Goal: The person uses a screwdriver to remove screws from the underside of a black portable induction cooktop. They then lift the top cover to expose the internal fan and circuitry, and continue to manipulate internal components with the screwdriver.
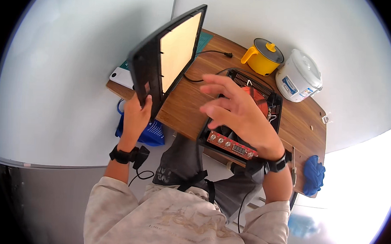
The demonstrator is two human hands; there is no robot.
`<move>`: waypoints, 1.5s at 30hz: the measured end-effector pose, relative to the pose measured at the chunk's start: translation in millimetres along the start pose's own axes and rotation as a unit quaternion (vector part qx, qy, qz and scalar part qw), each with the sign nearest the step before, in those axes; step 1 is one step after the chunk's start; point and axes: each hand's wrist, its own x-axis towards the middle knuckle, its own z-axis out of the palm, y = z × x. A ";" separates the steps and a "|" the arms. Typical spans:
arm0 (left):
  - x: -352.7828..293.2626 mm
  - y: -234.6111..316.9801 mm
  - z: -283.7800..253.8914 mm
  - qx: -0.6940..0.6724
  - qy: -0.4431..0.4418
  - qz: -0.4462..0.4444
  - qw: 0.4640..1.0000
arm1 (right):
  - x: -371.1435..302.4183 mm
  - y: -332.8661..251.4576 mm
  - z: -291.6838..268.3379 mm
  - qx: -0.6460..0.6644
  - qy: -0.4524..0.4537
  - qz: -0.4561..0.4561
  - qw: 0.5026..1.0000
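While the left hand (pixel 137 115) holds the black panel (pixel 179 51) upright by its near end—thumb on the pale-lined side, fingers pinching the edge—the right hand (pixel 237 108) is raised above the open black casing (pixel 242 78), fingers spread and loosely bent, gripping nothing. The casing sits on the wooden tabletop (pixel 179 104) near its front edge, right of the panel. Contents noted: a reddish coil (pixel 258 100), partly hidden by the right hand, and a red circuit board (pixel 225 140) with knobs along the near side. Behind stand two containers: a yellow pot (pixel 262 64) and a white rice cooker (pixel 293 82). Both have lids on—contents cannot be determined. A blue cloth (pixel 314 176) lies crumpled at the tabletop's right end.
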 end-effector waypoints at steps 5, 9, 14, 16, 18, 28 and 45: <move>15.8 -44.8 -17.6 -0.106 0.005 -0.096 0.990 | -69.1 17.2 -16.5 0.053 0.047 0.016 0.997; 18.1 -50.7 -24.2 -0.277 -0.001 -0.207 0.938 | -118.8 40.0 -29.7 0.091 0.120 0.057 0.987; 21.8 -74.1 -24.0 -0.351 -0.002 -0.246 0.904 | -160.9 61.0 -36.7 0.107 0.214 0.066 0.969; 22.9 -82.8 -18.5 -0.382 0.002 -0.253 0.889 | -175.9 70.8 -38.2 0.117 0.235 0.048 0.964; 24.8 -99.6 -21.1 -0.388 -0.002 -0.264 0.883 | -184.3 77.4 -41.0 0.114 0.251 0.043 0.960; 16.0 -142.9 -15.1 -0.435 -0.021 -0.296 0.850 | -213.7 91.3 -38.4 0.122 0.322 0.036 0.938; 18.4 -151.6 -23.1 -0.432 -0.042 -0.326 0.840 | -284.7 154.4 -38.4 -0.167 0.552 0.128 0.807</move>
